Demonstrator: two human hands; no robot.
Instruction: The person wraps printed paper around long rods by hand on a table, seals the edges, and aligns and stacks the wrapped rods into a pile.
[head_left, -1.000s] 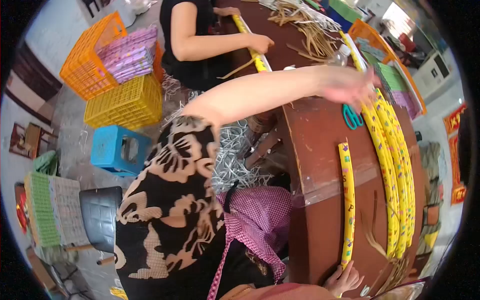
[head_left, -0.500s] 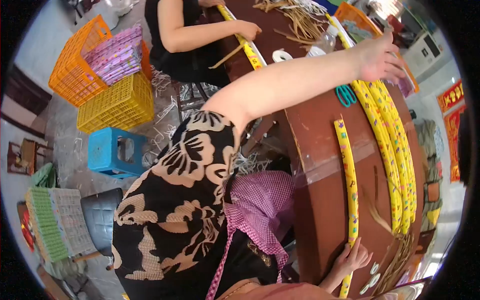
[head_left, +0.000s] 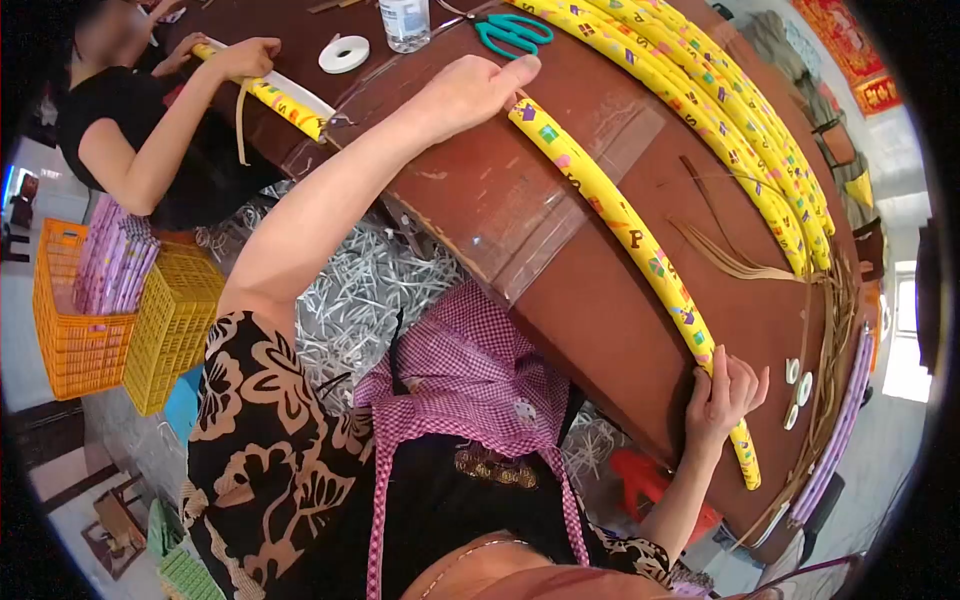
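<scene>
At the far left, beside an orange plastic crate (head_left: 60,325) with folded purple patterned pieces (head_left: 112,262) in it, stands a yellow plastic crate (head_left: 165,350). Above them, a person in a black short-sleeved top (head_left: 125,130) has one hand (head_left: 245,60) on a yellow printed strip with a white edge (head_left: 275,105). Below your left forearm, shredded white strips (head_left: 365,300) cover the floor, next to your purple gingham apron (head_left: 465,370). A round white roll of tape (head_left: 343,54), a clear plastic bottle (head_left: 405,25) and teal-handled scissors (head_left: 515,35) sit at the top of the brown table (head_left: 560,330).

Your left hand (head_left: 480,90) is at the upper end of a long yellow tube printed with letters and shapes (head_left: 635,235); its fingers are mostly tucked from view, so I cannot tell whether they grip. The tube slants across the table, bowed by the lens, down to your right hand (head_left: 722,395), which grasps it near the lower end, thumb on one side. Beyond it lie a bundle of matching yellow tubes (head_left: 690,95), thin brown strips (head_left: 735,265) and small white rings (head_left: 804,384).
</scene>
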